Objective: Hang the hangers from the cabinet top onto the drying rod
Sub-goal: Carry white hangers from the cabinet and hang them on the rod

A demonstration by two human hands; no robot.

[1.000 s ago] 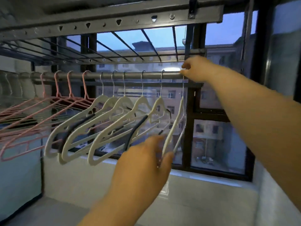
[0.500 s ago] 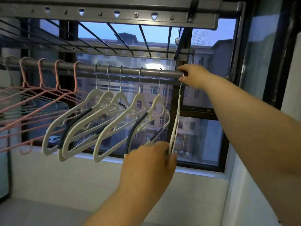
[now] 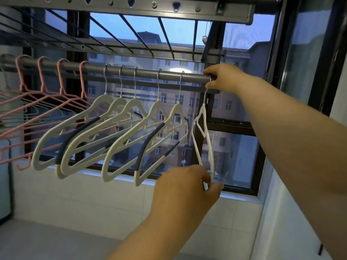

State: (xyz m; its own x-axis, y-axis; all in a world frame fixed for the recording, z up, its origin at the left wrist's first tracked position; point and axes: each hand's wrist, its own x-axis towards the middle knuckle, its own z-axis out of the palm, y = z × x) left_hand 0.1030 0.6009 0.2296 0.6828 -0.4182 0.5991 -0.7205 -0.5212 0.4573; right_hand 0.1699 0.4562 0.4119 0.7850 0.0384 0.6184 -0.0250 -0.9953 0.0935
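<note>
Cream hangers (image 3: 157, 107) line the drying rod (image 3: 146, 73). At its right end, my right hand (image 3: 224, 77) and left hand (image 3: 187, 186) pinch a white hanger (image 3: 203, 117).

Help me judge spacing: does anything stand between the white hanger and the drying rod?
Nothing visible. The white hanger is at the drying rod's right end, hook under the right hand; nearest cream hanger hangs apart.

Grey drying rod (image 3: 150, 73), cream hangers (image 3: 120, 117) with navy grips, pink hangers (image 3: 37, 96), white hanger (image 3: 203, 128)
</note>
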